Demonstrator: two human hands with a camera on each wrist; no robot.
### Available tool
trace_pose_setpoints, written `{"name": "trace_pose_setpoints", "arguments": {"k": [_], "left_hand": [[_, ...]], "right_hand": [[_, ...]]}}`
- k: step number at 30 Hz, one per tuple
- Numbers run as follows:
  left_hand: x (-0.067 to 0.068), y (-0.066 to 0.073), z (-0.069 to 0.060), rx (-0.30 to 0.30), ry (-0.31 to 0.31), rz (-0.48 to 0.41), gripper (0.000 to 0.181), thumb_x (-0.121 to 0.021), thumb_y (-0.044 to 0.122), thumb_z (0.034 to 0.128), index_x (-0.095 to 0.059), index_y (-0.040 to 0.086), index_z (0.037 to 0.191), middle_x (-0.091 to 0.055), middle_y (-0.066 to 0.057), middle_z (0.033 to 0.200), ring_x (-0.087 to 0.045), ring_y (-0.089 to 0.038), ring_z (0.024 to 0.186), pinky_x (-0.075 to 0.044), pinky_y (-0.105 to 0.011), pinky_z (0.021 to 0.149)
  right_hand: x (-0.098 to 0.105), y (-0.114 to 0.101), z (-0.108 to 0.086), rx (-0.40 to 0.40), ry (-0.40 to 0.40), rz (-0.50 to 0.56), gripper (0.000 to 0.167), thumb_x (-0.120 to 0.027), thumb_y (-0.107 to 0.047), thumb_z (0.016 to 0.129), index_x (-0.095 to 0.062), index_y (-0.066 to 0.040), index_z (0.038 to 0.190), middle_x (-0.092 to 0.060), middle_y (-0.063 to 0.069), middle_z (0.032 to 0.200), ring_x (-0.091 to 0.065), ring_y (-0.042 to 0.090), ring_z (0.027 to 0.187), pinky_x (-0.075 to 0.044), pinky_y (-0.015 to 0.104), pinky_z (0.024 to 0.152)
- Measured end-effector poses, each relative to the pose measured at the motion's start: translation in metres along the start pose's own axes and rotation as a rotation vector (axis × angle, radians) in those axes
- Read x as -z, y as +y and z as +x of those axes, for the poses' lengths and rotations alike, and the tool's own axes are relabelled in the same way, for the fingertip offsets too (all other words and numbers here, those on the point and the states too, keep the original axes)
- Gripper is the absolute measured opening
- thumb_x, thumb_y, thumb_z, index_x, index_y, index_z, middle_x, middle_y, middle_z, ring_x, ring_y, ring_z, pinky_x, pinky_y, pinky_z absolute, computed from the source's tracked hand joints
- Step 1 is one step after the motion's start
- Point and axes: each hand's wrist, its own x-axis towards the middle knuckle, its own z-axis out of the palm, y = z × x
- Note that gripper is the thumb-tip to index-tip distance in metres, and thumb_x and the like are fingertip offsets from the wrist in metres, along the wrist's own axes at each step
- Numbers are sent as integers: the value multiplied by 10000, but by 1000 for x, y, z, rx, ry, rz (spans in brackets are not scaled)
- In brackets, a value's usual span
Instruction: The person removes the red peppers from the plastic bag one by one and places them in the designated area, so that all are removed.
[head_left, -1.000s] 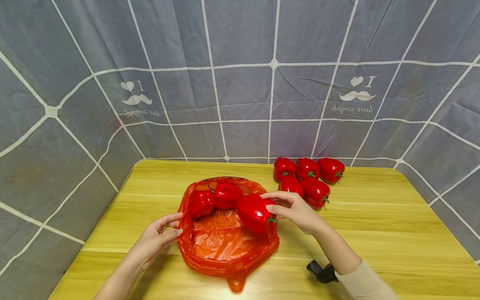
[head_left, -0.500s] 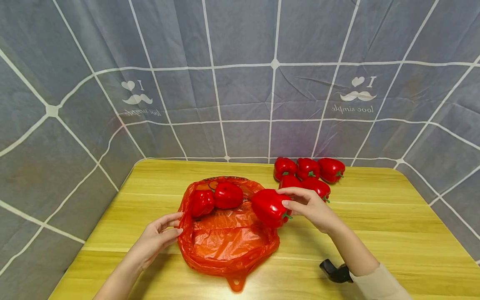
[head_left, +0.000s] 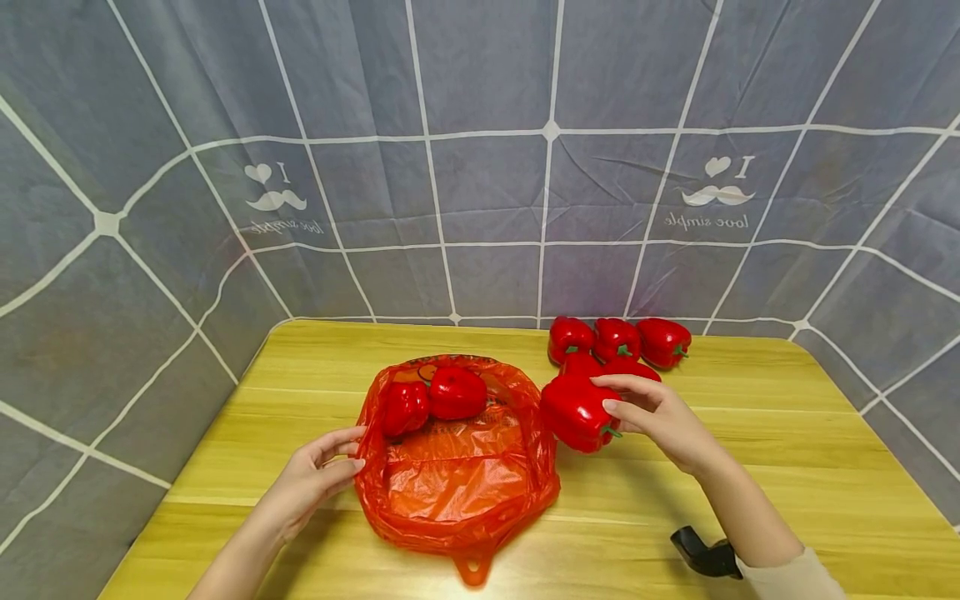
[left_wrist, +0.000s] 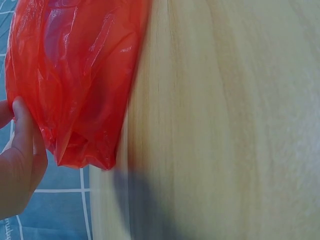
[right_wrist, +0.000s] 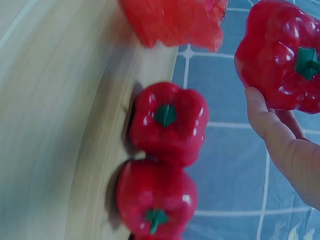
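My right hand [head_left: 660, 421] holds a glossy red bell pepper [head_left: 576, 411] with a green stem, above the table just right of the bag. In the right wrist view the thumb lies against the held pepper [right_wrist: 280, 60]. My left hand [head_left: 318, 475] grips the left side of a red plastic bag [head_left: 457, 492], thumb and fingers at its rim. The left wrist view shows the thumb on the bag's outer wall [left_wrist: 75, 75]. The bag's mouth faces up, and two red bell peppers [head_left: 457, 392] lie in its far left part.
Several more red bell peppers [head_left: 663, 342] sit at the table's back right, two partly hidden behind the held one. A black strap-like piece [head_left: 705, 553] is at my right forearm. A grey tiled-pattern cloth [head_left: 487, 192] hangs behind the wooden table [head_left: 810, 467].
My right hand has moved right with the bell pepper, from over the bag's right part to beyond its rim. The left hand and the bag have stayed in place.
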Motion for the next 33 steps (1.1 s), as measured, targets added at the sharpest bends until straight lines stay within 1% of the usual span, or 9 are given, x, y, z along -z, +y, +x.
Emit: {"name": "trace_pose_setpoints", "arguments": {"k": [7,13,18,22,29,33], "left_hand": [[0,-1,-1,-1,4,3,542,-581,-23,866,-341,-145,1337,-528,-66,1012,-599,-72,863,-520,-236,786],[0,-2,-1,1,3,2,547,-579,-21,867,-334,-145,1341,-524,-69,1019,-597,-74,869,-518,-236,791],[0,-2,-1,-4,-4,-2,548,-574,-24,870,-327,-147,1343,-522,-62,1015,-594,-73,873,-516,-237,796],[0,-3,0,-6,-7,1,550,-572,-22,872,-324,-146,1346,-520,-63,1018,-593,-73,876,-515,-234,799],[0,-4,0,-10,-7,3,549,-571,-27,869,-324,-147,1345,-518,-69,1026,-593,-72,877,-514,-230,800],[0,-5,1,-15,-11,3,551,-570,-26,870,-321,-147,1346,-515,-70,1027,-592,-71,873,-514,-231,802]], "right_hand": [[19,5,-13,-17,37,4,354,-548,-127,939,-532,-26,1278,-550,-91,1171,-593,93,988,-515,262,811],[29,7,-24,-23,58,-3,344,-528,-119,949,-538,-50,1287,-539,-140,1184,-585,64,1005,-513,245,804],[37,9,-31,-8,72,-1,339,-512,-95,954,-543,-67,1290,-549,-123,1173,-592,77,986,-521,245,785],[44,11,-35,2,86,6,326,-503,-78,954,-568,-111,1271,-566,-105,1136,-598,82,956,-526,237,763],[54,18,-42,45,105,80,347,-488,-17,947,-596,-157,1245,-603,-87,1097,-618,91,895,-530,226,736],[58,22,-45,59,118,119,360,-477,2,947,-597,-155,1247,-607,-81,1099,-620,90,894,-530,222,735]]}}
